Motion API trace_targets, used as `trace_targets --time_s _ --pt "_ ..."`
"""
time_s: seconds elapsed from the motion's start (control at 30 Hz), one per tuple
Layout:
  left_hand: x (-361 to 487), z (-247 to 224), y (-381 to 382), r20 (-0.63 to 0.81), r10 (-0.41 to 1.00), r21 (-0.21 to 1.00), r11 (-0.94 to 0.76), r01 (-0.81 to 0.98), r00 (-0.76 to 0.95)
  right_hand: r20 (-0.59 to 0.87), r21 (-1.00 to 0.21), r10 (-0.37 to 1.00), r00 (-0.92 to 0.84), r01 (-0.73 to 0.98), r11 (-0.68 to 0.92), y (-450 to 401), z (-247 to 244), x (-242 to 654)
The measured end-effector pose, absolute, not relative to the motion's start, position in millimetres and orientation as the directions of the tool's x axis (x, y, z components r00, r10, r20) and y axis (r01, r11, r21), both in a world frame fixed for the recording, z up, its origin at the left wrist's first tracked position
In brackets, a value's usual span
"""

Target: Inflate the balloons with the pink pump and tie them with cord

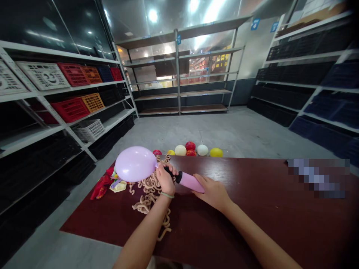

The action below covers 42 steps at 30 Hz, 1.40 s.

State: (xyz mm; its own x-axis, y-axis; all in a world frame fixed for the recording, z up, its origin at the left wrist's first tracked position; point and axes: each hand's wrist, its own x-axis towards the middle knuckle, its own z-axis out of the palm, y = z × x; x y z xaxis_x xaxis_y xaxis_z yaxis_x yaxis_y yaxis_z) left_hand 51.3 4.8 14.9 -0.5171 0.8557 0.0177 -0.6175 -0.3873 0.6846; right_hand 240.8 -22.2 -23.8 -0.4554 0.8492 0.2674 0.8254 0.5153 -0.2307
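Note:
A swollen lilac balloon (136, 164) points to the left, its neck at the nozzle end of a pink balloon pump (191, 181) with a black collar. My left hand (166, 178) is closed around the balloon's neck and the pump's dark front end. Wrapped about the pump's pink barrel is my right hand (211, 191). Beneath and beside the left hand lies a pile of beige curly strands (150, 190). Limp red balloons (102, 185) and a limp pale yellow balloon (119, 186) rest left of the pile. My fingers hide the exact join between balloon and nozzle.
The dark red table (241, 224) fills the foreground. Beyond its far edge sit several inflated balloons, including a yellow one (216, 152) and a white one (202, 150). Shelves with crates (73, 110) stand left; a metal rack (179, 74) is ahead. A blurred patch (318, 177) covers the table's right.

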Motion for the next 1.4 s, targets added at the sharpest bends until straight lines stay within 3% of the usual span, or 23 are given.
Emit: trace_targets --time_s 0.2,0.4,0.57,0.77,0.9,1.0,1.1,1.23,1.4 --pt "44.7 19.9 5.2 0.038 0.857 0.680 -0.399 -0.615 -0.514 0.284 -0.227 0.855 -0.435 0.835 0.501 -22.4 -19.5 237.6" --pt "0.2 33.4 14.8 0.015 0.691 0.669 -0.543 -0.506 -0.722 0.326 -0.144 0.840 -0.433 0.856 0.497 -20.7 -25.1 250.0" --pt "-31.9 49.3 12.9 0.100 0.689 0.654 -0.589 -0.475 -0.718 0.331 -0.102 0.852 -0.407 0.882 0.461 -19.3 -23.1 256.4" --pt "-23.0 51.3 10.4 0.250 0.793 0.717 -0.537 -0.445 -0.555 0.287 -0.029 0.817 -0.501 0.847 0.530 -23.1 -17.4 250.5" --pt "-6.0 33.7 6.4 0.129 0.951 0.872 -0.244 -0.425 -0.280 0.296 0.003 0.752 -0.589 0.787 0.616 -24.3 -20.1 246.2" --pt "2.1 18.0 3.1 0.058 0.995 0.982 -0.071 -0.176 -0.079 0.308 0.009 0.680 -0.665 0.717 0.697 -21.5 -25.6 246.4" --pt "3.3 6.8 2.1 0.071 0.997 0.979 -0.076 0.191 0.031 0.334 0.008 0.643 -0.689 0.685 0.729 -18.0 -29.9 248.1" --pt "2.8 1.3 1.1 0.100 0.988 0.816 -0.149 0.558 0.118 0.403 -0.009 0.630 -0.664 0.685 0.728 -16.7 -30.5 248.5" --pt "9.5 0.1 -2.5 0.096 0.979 0.532 -0.204 0.821 0.181 0.561 0.030 0.548 -0.621 0.677 0.736 -18.6 -29.6 248.4"
